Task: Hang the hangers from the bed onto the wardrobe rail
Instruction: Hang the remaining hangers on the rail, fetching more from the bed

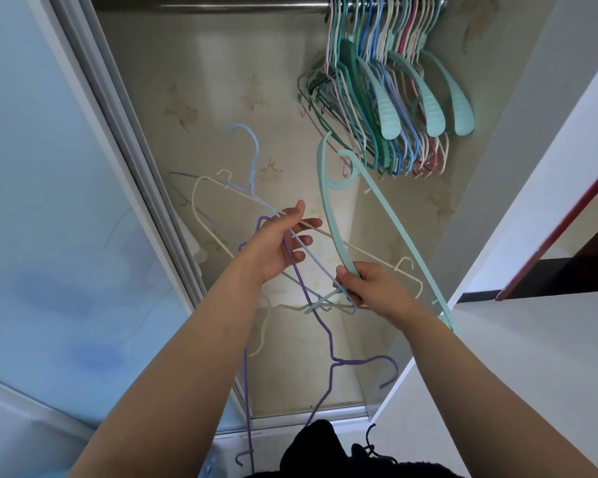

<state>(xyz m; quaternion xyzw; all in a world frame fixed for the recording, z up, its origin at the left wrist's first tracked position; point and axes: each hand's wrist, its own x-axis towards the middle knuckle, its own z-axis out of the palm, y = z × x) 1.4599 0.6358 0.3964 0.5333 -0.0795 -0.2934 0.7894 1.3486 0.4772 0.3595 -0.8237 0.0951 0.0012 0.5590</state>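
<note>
The mint hanger sits in your right hand, fingers curled round its lower end, hook up just below the bunch of hung hangers on the wardrobe rail. Your left hand holds a tangle of wire hangers, light blue, cream and purple, fingers loosely spread through them. The sliding door stands at your left.
</note>
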